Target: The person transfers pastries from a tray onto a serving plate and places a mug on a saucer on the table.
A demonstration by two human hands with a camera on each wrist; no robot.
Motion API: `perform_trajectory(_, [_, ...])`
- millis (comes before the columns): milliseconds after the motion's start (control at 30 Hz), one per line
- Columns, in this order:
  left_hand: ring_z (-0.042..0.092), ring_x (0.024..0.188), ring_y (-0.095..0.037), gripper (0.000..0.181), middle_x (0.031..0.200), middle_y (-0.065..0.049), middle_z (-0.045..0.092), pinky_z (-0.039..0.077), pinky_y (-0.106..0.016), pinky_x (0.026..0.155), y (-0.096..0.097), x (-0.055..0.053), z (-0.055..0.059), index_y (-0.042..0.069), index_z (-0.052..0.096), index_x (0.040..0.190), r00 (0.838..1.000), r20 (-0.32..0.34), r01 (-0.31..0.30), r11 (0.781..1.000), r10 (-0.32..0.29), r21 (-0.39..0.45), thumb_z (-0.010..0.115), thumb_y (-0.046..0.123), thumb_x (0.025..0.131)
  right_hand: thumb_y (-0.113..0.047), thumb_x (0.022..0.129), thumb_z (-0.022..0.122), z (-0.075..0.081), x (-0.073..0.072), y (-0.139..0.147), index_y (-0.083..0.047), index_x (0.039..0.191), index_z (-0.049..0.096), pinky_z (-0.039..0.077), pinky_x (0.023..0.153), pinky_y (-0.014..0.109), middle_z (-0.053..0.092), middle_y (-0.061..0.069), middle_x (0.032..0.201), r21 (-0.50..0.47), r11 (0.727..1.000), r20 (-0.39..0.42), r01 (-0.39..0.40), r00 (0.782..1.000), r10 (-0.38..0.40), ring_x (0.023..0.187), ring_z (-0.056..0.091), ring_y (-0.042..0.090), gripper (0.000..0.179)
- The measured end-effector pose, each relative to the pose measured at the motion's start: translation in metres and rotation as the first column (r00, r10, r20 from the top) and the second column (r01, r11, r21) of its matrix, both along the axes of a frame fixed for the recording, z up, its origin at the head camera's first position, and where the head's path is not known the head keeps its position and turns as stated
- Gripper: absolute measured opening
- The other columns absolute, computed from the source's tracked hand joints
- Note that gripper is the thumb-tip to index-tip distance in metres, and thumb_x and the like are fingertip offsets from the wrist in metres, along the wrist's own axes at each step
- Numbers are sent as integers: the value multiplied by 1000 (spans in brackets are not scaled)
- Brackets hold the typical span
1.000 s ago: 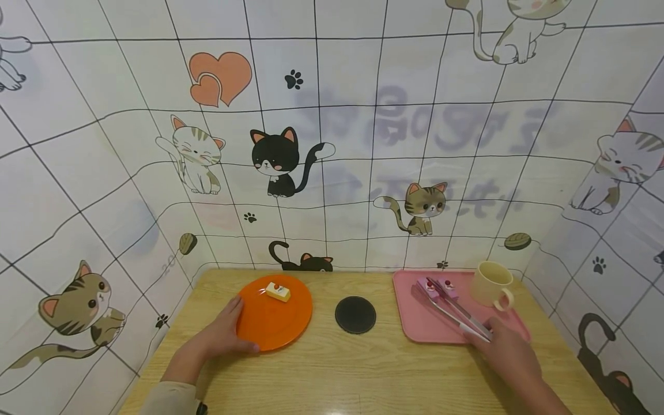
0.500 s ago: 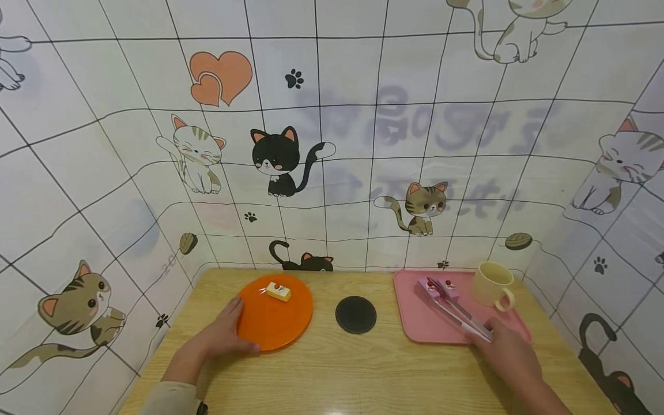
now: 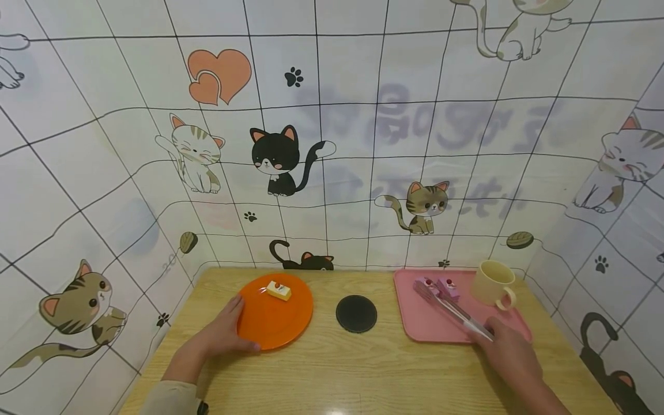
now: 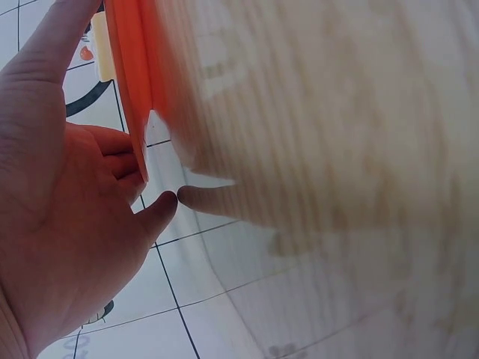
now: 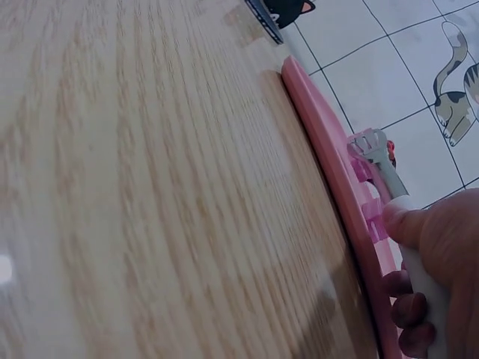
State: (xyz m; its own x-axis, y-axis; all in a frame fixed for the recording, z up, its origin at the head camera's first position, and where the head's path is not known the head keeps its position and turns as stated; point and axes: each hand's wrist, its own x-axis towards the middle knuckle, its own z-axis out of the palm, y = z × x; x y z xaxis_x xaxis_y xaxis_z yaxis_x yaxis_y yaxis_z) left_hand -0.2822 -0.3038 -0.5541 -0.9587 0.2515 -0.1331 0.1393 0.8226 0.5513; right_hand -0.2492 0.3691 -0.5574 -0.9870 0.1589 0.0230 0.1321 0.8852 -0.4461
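In the head view, my left hand (image 3: 223,328) holds the left side of an orange plate (image 3: 275,323), thumb and fingers spread along its rim. A small yellow cake slice (image 3: 278,290) with a red topping lies near the plate's far side. My right hand (image 3: 513,351) grips metal tongs (image 3: 459,314) by their white handle, as the right wrist view also shows. The tong tips overlap the left of two small pink-purple cake pieces; the right cake piece (image 3: 448,288) lies beside it. Both are on a pink tray (image 3: 422,328).
A pale yellow mug (image 3: 493,282) stands on the tray's right side, its handle facing the right hand. Between plate and tray lies a round black coaster (image 3: 356,314) on the wooden table (image 3: 332,369). Walls with printed cats enclose the back and sides.
The tong arms have come closer together at the left pink-purple cake piece. My left hand and the plate stay in place.
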Motion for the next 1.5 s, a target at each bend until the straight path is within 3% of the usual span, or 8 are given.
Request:
perform_trajectory(133, [16, 164, -56, 142, 179, -35, 12, 25, -70, 129, 0, 0, 0, -15, 19, 169, 1000, -3, -1, 1000, 1, 0, 100, 54, 75, -52, 105, 73, 4, 1, -6, -15, 93, 62, 36, 61, 38, 56, 0, 76, 7, 1000, -23, 0, 1000, 0, 71, 50, 25, 40])
perform_trajectory(567, [15, 164, -56, 142, 179, -34, 11, 25, -70, 129, 2, 0, 2, -14, 19, 170, 1000, 12, -8, 1000, 8, -8, 100, 55, 75, -52, 102, 77, 6, 0, -22, -15, 95, 62, 38, 62, 37, 57, 0, 79, -8, 1000, -33, 10, 999, -10, 73, 52, 25, 41])
perform_trajectory(833, [15, 164, -56, 141, 179, -35, 12, 25, -70, 129, 3, 1, 3, -15, 19, 169, 1000, 11, -13, 1000, 13, -14, 100, 54, 75, -49, 103, 77, 7, 1, -32, -16, 92, 60, 36, 60, 36, 53, 0, 74, -7, 999, -94, -36, 995, 36, 69, 48, 22, 39])
perform_trajectory(1100, [15, 164, -56, 142, 179, -35, 12, 25, -70, 129, 2, 1, 3, -15, 19, 169, 1000, 12, -12, 1000, 12, -5, 100, 54, 75, -53, 102, 78, 12, -1, -48, -17, 95, 60, 37, 60, 36, 54, -1, 75, -30, 998, -65, -61, 996, 59, 70, 49, 22, 41])
perform_trajectory(1500, [16, 164, -56, 141, 179, -35, 13, 26, -69, 129, 2, 0, 2, -15, 20, 169, 1000, -2, -7, 1000, 7, -6, 100, 54, 75, -48, 99, 83, 20, -7, -76, -17, 96, 67, 41, 59, 36, 60, -4, 76, -17, 991, -98, -134, 986, 131, 69, 52, 20, 35])
